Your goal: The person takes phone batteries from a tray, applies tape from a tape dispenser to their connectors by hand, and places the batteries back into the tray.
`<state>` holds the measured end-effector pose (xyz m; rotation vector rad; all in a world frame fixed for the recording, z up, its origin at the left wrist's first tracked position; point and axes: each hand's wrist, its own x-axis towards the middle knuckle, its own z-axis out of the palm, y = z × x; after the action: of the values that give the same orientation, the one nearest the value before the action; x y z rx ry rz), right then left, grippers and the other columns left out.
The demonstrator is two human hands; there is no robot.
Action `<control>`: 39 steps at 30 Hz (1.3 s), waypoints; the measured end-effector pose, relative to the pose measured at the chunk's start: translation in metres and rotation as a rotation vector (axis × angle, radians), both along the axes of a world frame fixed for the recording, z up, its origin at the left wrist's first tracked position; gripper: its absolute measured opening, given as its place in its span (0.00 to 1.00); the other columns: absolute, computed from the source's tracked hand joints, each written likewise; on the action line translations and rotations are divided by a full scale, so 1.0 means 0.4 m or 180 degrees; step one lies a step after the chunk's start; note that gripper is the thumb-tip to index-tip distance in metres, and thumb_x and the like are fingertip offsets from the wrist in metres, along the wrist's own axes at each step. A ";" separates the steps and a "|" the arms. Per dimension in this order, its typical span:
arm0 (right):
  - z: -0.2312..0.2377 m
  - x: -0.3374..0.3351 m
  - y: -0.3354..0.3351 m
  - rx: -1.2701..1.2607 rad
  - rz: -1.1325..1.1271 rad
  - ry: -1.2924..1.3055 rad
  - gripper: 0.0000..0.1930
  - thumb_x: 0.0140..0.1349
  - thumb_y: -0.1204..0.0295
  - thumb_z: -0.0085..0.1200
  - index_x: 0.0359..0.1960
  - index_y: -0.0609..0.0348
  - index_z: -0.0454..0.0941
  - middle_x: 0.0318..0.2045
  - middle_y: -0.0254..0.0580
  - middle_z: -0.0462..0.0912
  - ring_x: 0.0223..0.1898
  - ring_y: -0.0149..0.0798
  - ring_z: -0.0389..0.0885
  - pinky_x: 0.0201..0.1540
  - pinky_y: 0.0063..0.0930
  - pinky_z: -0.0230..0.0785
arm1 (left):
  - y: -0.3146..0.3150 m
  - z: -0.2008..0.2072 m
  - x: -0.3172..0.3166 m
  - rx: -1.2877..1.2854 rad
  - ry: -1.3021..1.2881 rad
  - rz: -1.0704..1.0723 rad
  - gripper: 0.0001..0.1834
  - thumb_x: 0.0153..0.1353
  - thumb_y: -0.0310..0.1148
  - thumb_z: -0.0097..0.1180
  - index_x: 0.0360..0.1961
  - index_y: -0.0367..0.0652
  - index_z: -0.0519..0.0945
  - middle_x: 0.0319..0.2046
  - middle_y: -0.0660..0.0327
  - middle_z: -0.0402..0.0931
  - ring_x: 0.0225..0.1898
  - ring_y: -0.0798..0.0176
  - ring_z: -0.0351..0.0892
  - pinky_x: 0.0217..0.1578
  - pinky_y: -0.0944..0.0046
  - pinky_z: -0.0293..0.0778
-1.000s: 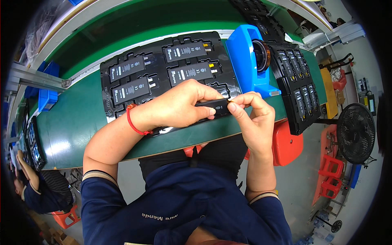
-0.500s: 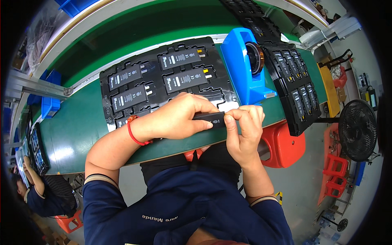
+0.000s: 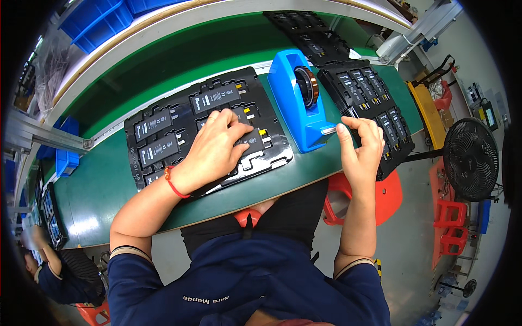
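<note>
My left hand (image 3: 215, 144) reaches over the black plastic tray (image 3: 277, 136). Its thumb and index finger straddle a black phone battery (image 3: 251, 142) with a yellow-tipped tab, lying in the tray's near right slot. The palm hides part of that battery. More flat black batteries lie in the other slots, among them one battery (image 3: 215, 99) at the far side. My right hand (image 3: 361, 146) is at the front tip of the blue tape dispenser (image 3: 296, 119). Thumb and index fingertip come together at the tape end by the cutter. An amber tape roll (image 3: 308, 87) sits in the dispenser.
Stacked black battery trays (image 3: 353, 81) stand right of the dispenser. A red stool (image 3: 389, 198) is beside the green table (image 3: 92, 201). A black fan (image 3: 471, 158) stands at the right. Blue bins (image 3: 98, 27) sit above at the left. Another person works at far left.
The battery that both hands held above the table's near edge is now in the tray under my left hand. My right hand has let go of it and moved to the dispenser's tip.
</note>
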<state>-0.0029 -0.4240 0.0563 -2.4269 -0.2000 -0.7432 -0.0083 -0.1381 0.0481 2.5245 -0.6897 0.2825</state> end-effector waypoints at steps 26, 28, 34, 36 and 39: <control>0.012 0.083 -0.030 0.0132 0.0451 0.0539 0.08 0.56 0.68 0.63 0.34 0.59 0.85 0.35 0.42 0.84 0.42 0.44 0.77 0.49 0.36 0.66 | 0.031 0.052 0.000 0.0625 0.0332 -0.0486 0.23 0.46 0.34 0.67 0.45 0.36 0.83 0.38 0.55 0.79 0.42 0.52 0.78 0.43 0.56 0.76; 0.014 0.086 -0.030 0.0011 0.0516 0.0455 0.08 0.56 0.69 0.63 0.34 0.59 0.85 0.35 0.42 0.84 0.41 0.44 0.77 0.47 0.36 0.67 | 0.031 0.047 -0.001 0.0569 0.0409 -0.0478 0.22 0.46 0.33 0.66 0.44 0.37 0.84 0.38 0.56 0.79 0.42 0.53 0.78 0.43 0.56 0.76; 0.009 0.093 -0.020 0.0138 0.0584 0.0513 0.07 0.56 0.70 0.63 0.34 0.59 0.85 0.34 0.43 0.84 0.41 0.44 0.78 0.48 0.36 0.68 | 0.023 0.043 -0.005 0.0349 0.0346 -0.0479 0.22 0.47 0.29 0.68 0.46 0.37 0.83 0.37 0.55 0.75 0.41 0.51 0.77 0.42 0.56 0.76; 0.010 0.093 -0.018 0.0135 0.0576 0.0516 0.07 0.56 0.70 0.63 0.34 0.59 0.85 0.34 0.43 0.84 0.41 0.44 0.79 0.48 0.36 0.68 | 0.028 0.043 -0.005 0.0481 0.0428 -0.0535 0.22 0.47 0.28 0.69 0.47 0.37 0.83 0.37 0.55 0.73 0.41 0.51 0.77 0.42 0.56 0.75; 0.010 0.092 -0.021 0.0128 0.0569 0.0520 0.08 0.55 0.70 0.63 0.34 0.59 0.85 0.34 0.43 0.84 0.41 0.44 0.79 0.48 0.37 0.68 | 0.029 0.045 -0.007 0.0483 0.0445 -0.0509 0.22 0.48 0.28 0.68 0.46 0.37 0.83 0.37 0.54 0.74 0.41 0.51 0.77 0.42 0.56 0.75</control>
<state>0.0340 -0.4323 0.0604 -2.3799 -0.3286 -0.4632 -0.0109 -0.1264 0.0659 2.5818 -0.8800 -0.0029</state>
